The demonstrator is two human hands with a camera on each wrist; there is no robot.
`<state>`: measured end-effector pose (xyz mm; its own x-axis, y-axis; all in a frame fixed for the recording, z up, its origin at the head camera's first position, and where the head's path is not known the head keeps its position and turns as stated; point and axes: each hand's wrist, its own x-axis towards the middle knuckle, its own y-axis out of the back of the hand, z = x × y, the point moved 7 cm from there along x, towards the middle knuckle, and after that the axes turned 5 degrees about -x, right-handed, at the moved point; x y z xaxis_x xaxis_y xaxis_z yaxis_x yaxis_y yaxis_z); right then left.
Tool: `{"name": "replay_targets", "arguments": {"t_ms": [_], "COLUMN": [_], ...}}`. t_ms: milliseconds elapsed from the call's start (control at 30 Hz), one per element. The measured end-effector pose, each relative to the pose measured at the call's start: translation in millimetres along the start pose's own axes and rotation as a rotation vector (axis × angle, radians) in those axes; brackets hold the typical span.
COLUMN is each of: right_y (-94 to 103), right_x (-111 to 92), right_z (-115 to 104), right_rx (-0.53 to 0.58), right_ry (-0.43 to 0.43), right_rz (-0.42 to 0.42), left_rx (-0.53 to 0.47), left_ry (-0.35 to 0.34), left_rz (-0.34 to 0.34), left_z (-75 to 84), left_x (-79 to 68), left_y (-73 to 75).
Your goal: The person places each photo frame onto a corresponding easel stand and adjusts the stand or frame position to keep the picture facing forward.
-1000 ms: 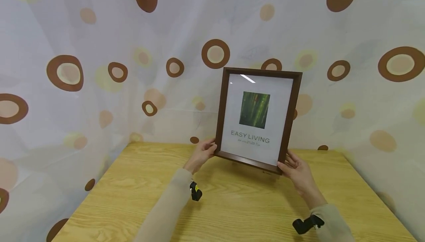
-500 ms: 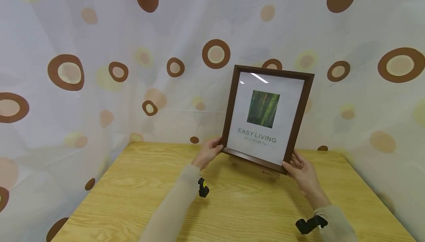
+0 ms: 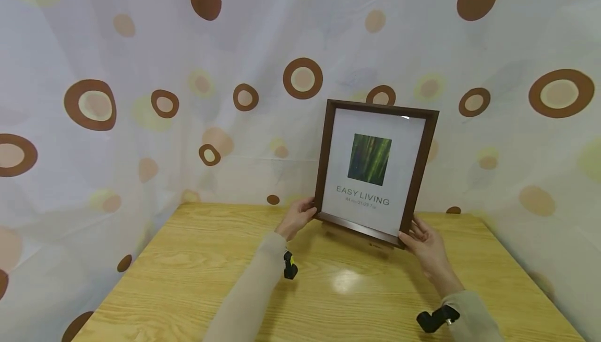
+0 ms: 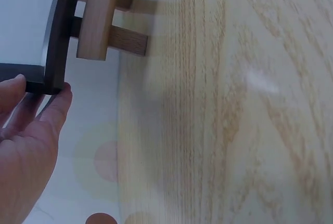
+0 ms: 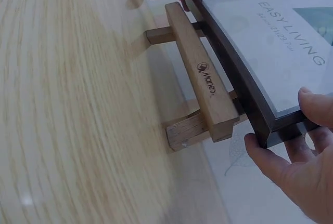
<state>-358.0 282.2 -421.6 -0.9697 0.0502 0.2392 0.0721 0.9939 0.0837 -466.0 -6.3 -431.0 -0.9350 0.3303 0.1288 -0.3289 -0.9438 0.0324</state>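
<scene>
A dark brown picture frame (image 3: 375,170) with a small green picture and the words EASY LIVING leans slightly back over the table's far side. My left hand (image 3: 297,218) grips its lower left corner, and my right hand (image 3: 428,248) its lower right corner. In the right wrist view that hand's thumb (image 5: 316,105) lies over the front edge, with fingers around the outside and underneath. A small wooden easel (image 5: 203,76) stands just below and behind the frame, its ledge (image 4: 96,26) close to the frame's bottom edge. The frame hides most of the easel in the head view.
The light wooden table (image 3: 197,274) spreads out below both arms. Close behind its far edge hangs a pale curtain (image 3: 258,29) with brown dots and rings, which also runs along the left and right sides. Each wrist wears a small black camera mount (image 3: 437,318).
Both hands have carried the picture frame to the right, mostly in the first half second. Since then the glare on its glass has shifted, and a bright patch has appeared on the table.
</scene>
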Motion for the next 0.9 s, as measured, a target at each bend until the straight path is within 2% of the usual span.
{"name": "replay_targets", "arguments": {"t_ms": [300,500,633,767,900], "right_y": [-0.6,-0.4,1.0,-3.3,-6.9], "right_x": [1.7,2.9,2.3,-0.1,-1.9], "right_z": [12.3,16.8,17.1,21.3,27.4], "right_rx": [0.013,-0.032,-0.140,-0.226,-0.206], "right_ry": [-0.007,-0.036,-0.082,-0.153,-0.203], "right_rz": [0.000,0.014,0.026,-0.028,-0.058], "left_rx": [-0.013,0.013,0.019,-0.004,0.001], "left_ry": [0.003,-0.003,0.022,0.057,0.058], "left_rz": [-0.002,0.015,0.031,0.035,0.028], "left_z": [-11.1,-10.4,-12.5,-18.7,-19.4], "left_x": [4.8,5.2,3.5,2.1,1.3], "left_y": [-0.5,-3.0,-5.4,-8.0,-9.9]}}
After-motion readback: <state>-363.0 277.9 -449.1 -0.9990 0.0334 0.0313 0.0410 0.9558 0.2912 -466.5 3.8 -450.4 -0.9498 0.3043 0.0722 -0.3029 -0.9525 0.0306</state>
